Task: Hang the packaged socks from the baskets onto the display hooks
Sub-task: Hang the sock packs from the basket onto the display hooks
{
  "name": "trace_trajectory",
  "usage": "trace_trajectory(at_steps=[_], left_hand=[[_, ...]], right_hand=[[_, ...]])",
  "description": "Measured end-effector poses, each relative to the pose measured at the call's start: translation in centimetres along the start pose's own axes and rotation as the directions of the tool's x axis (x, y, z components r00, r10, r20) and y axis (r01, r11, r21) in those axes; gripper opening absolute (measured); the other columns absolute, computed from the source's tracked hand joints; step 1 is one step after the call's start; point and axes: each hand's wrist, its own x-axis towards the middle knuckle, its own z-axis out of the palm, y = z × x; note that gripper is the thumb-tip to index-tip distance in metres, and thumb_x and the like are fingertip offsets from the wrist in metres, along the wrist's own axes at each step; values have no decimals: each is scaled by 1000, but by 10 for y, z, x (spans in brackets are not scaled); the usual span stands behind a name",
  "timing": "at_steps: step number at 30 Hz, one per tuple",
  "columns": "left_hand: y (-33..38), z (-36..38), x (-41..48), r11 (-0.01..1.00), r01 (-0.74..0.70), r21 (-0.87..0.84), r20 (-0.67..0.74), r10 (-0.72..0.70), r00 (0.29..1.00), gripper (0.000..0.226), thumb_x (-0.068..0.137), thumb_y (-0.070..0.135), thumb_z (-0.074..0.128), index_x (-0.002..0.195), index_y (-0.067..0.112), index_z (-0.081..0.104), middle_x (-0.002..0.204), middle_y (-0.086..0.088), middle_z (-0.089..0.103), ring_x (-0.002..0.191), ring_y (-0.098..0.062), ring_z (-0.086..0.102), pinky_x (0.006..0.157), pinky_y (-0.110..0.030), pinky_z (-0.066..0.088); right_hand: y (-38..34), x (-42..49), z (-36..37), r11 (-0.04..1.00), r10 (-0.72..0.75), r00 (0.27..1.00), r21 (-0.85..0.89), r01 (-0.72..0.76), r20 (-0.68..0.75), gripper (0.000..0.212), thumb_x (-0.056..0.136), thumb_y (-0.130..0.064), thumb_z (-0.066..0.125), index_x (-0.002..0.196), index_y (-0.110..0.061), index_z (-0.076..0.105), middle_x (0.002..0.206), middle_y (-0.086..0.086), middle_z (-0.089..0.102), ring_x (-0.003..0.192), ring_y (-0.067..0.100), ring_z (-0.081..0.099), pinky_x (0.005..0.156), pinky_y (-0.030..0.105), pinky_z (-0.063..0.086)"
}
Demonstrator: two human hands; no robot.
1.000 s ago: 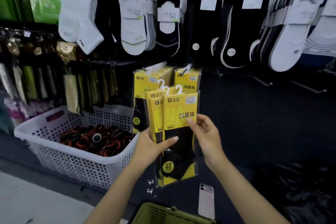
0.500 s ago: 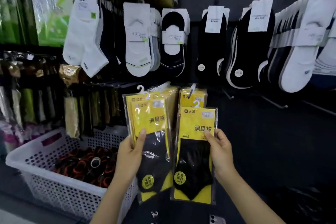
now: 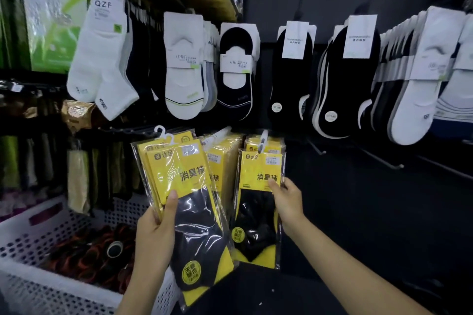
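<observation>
These packs should be very light and flat. The yellow card inside makes the upper half rather stiff, while the lower half, where the sock lies, is soft and bends easily. The clear sleeve is glossy, so it is probably slippery, and several packs together may slide over each other. In my judgement the best place to hold is the side edge at the level of the card, so that the small hanger on top stays free for the hook.

Each pack shows a yellow card with black characters, a dark sock below it and a round yellow sticker near the toe. The plastic hangers (image 3: 163,134) on top are white.

The left hand (image 3: 153,233) grips a stack of sock packs (image 3: 194,212), with the thumb across the front and the fingers behind. The stack is held up above the white basket (image 3: 38,286), tilted a little and in front of other yellow packs already hanging.

The right hand (image 3: 289,202) pinches a single pack (image 3: 258,212) at its right edge, thumb on the card. The top of this pack is at the white tip of a display hook (image 3: 263,139), in front of the packs hanging there. I cannot tell whether its hanger is already over the hook.
</observation>
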Motion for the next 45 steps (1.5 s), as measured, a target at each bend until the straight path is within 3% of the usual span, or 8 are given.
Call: trace_trajectory(at_steps=[4,11,16,22,25,28,31,45], left_hand=[[-3,6,-2,999,34,-10,5,-34,999,49,81,54,51,58,18,28,44,9,27,41,-5,30,43,-21,31],[2,15,-11,993,71,-98,89,-63,994,49,80,51,55,36,33,46,36,10,28,34,-1,30,47,-24,31],[-2,18,-14,986,123,-115,148,-106,983,51,73,56,60,38,26,37,40,11,29,38,-1,30,50,-28,28],[-6,26,-20,988,108,-109,201,-84,976,65,60,60,70,71,-3,62,65,-14,63,61,-17,58,60,-31,45],[-3,24,-21,996,68,-52,198,-56,979,50,64,61,63,56,12,61,55,-4,64,51,-14,59,52,-25,45],[2,17,-18,1000,0,-8,160,1,987,54,79,59,47,42,21,37,39,5,34,36,-6,35,40,-15,26],[5,9,-13,999,-43,30,78,40,996,50,86,52,44,50,23,25,38,8,22,33,-5,23,36,-14,18],[-2,-3,6,991,-118,68,9,118,993,53,90,46,45,51,20,22,34,10,20,31,-6,20,33,-12,15]], right_hand=[[6,26,2,955,283,959,99,-281,-9,24,85,-34,69,94,-12,63,112,13,66,109,31,60,102,48,45],[27,36,-14,955,288,921,11,-295,-262,28,90,-24,64,110,-5,64,111,13,65,98,25,61,84,34,51],[1,-13,1,987,147,986,57,-152,74,14,94,-29,56,99,-17,61,105,5,64,91,16,63,75,25,54],[-25,-69,25,994,-102,919,64,84,381,28,83,-36,66,107,-23,65,105,-3,73,96,9,69,81,21,55],[-26,-75,22,990,-114,929,121,76,353,26,87,-21,66,112,-21,63,108,-2,72,99,10,69,84,23,55],[-23,-73,12,989,-73,947,147,27,312,24,93,-17,58,116,-20,61,110,-2,71,102,13,68,90,27,53],[-19,-67,-5,988,-36,966,157,-5,256,21,96,-13,51,113,-18,62,106,1,72,97,14,69,83,26,56],[-23,-2,-6,996,-75,993,-31,78,90,17,97,-13,51,108,-15,64,102,3,71,95,18,68,84,32,55]])
